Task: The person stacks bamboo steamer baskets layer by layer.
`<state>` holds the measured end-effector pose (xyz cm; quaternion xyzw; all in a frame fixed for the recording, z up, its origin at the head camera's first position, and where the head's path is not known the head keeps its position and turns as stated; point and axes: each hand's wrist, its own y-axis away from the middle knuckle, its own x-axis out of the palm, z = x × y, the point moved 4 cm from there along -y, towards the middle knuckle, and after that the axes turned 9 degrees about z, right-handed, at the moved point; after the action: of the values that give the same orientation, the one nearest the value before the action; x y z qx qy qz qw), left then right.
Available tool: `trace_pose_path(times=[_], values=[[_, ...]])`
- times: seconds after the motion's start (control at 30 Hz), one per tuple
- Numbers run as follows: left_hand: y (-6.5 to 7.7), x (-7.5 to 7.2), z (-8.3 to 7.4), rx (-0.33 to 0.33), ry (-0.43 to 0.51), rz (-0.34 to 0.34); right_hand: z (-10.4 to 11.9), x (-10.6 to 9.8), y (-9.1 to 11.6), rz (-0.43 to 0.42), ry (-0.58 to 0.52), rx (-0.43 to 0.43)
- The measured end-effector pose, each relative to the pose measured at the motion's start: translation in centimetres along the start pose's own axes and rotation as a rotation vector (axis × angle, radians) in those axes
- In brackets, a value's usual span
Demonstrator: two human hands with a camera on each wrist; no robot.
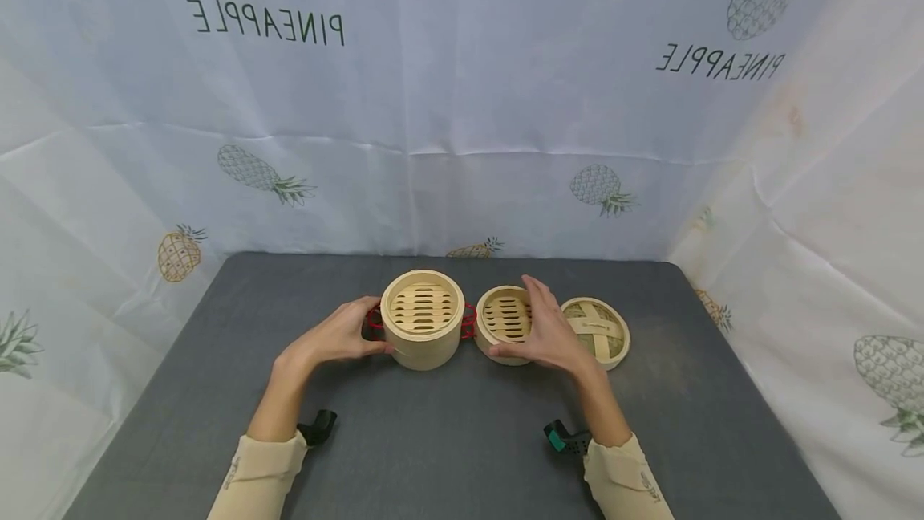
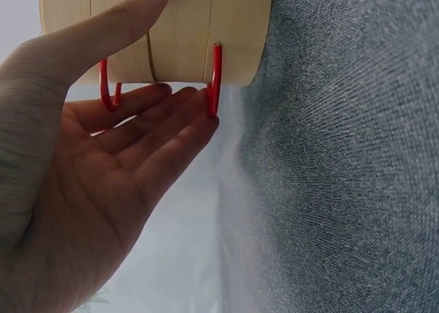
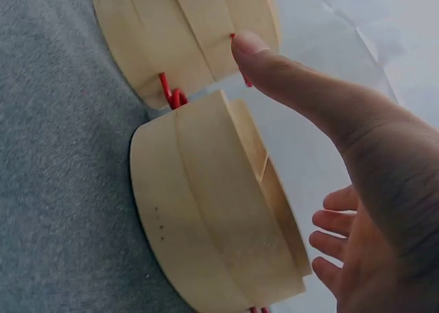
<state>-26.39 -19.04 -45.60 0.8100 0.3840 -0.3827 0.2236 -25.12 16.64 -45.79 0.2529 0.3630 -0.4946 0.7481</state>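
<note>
A tall stack of bamboo steamer baskets [image 1: 424, 350], with slatted top and red side handles, stands on the table. My left hand [image 1: 346, 334] is at its left side. In the left wrist view the thumb [image 2: 130, 21] lies against the pale wall, while the nearly straight fingers [image 2: 171, 145] reach to the red handles [image 2: 215, 79]. To the right sits a lower bamboo steamer basket [image 1: 505, 315], also slatted. My right hand [image 1: 552, 334] is spread over its right side, thumb and fingers apart. The right wrist view shows this basket [image 3: 206, 196] below the outstretched thumb.
A woven bamboo lid [image 1: 609, 335] with crossed strips lies to the right of the low basket, partly behind my right hand. Dark wrist devices [image 1: 318, 428] show at both wrists. A pineapple-print curtain [image 1: 433, 103] hangs behind the dark table [image 1: 433, 456].
</note>
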Motion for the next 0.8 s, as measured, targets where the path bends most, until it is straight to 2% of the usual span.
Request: trace_pose_path(times=[0.47, 0.8], values=[[0.0, 0.0, 0.0, -0.011, -0.010, -0.006, -1.9, 0.0, 0.1, 0.060, -0.042, 0.072], [0.1, 0.2, 0.0, -0.007, 0.002, -0.006, -2.2, 0.4, -0.2, 0.087, -0.010, 0.043]])
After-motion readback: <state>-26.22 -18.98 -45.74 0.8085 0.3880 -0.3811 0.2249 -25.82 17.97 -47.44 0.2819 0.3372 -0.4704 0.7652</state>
